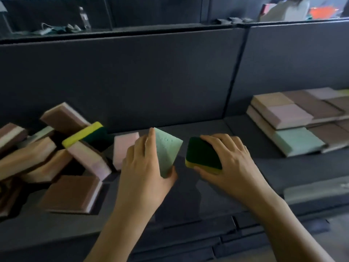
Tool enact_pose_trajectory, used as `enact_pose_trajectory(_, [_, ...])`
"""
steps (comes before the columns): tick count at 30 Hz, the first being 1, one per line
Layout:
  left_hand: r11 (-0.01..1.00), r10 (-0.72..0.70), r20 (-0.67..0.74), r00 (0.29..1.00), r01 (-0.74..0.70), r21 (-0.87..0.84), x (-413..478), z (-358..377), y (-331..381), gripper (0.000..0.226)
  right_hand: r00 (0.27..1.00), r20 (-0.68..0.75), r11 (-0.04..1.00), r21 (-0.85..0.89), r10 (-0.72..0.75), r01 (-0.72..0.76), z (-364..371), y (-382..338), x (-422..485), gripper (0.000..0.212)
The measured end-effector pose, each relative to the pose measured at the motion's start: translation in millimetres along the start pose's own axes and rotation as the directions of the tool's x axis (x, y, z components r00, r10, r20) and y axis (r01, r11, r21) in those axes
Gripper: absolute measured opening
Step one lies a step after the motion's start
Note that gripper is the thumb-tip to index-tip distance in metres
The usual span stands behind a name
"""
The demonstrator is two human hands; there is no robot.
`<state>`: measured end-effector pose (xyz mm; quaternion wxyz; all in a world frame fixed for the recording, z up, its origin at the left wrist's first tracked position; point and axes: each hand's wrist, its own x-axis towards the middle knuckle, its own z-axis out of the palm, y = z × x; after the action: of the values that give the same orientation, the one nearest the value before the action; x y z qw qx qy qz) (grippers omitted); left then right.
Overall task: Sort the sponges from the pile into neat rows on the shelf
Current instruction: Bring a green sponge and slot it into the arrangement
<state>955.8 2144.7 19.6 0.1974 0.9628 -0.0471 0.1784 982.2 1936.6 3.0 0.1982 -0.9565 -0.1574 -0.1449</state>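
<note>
- My left hand (143, 167) grips a pale green sponge (167, 148), which stands on edge over the shelf (188, 195). The thumb is at its near lower corner and the fingers run along the far edge.
- My right hand (232, 161) is curled over a green-and-yellow sponge (202, 154), dark scouring side up, with the thumb at the yellow near edge. I cannot tell whether it rests on the shelf or is just lifted.
- The pile (62, 148) lies to the left, a jumble of brown, pink and yellow sponges. A pink sponge (125, 146) stands just behind my left hand.
- The sorted rows (294, 118) sit well to the right, flat and layered.
- As I judge it, these are light, soft foam. They will squash under a hard pinch and spring back. The scouring face looks rough and should give good purchase. Nothing seems fragile or slippery.
- I would hold each one by the long edges with light pressure, so it lands flat and square against its neighbour.
</note>
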Motion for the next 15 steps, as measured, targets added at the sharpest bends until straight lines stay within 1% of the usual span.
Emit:
enact_pose_trajectory(4, [0.994,0.098,0.070,0.993,-0.094,-0.061,3.8,27.1,46.8,0.100,0.993,-0.056,0.995,-0.008,0.103,-0.103,-24.5,43.1,-30.0,0.075])
enact_pose_trajectory(9, [0.973,0.206,0.153,0.967,-0.186,-0.136,8.2,62.4,127.3,0.102,0.971,-0.099,0.974,-0.027,0.219,-0.223,-65.2,108.8,-76.1,0.074])
enact_pose_trajectory(13, [0.956,0.267,0.179,0.947,-0.237,-0.172,6.1,91.1,196.0,0.099,0.952,-0.111,0.956,-0.050,0.284,-0.290,-100.7,167.2,-111.6,0.075])
enact_pose_trajectory(15, [0.949,0.290,0.186,0.939,-0.256,-0.186,3.5,104.7,228.2,0.098,0.950,-0.110,0.953,-0.053,0.291,-0.298,-116.4,196.1,-126.7,0.076])
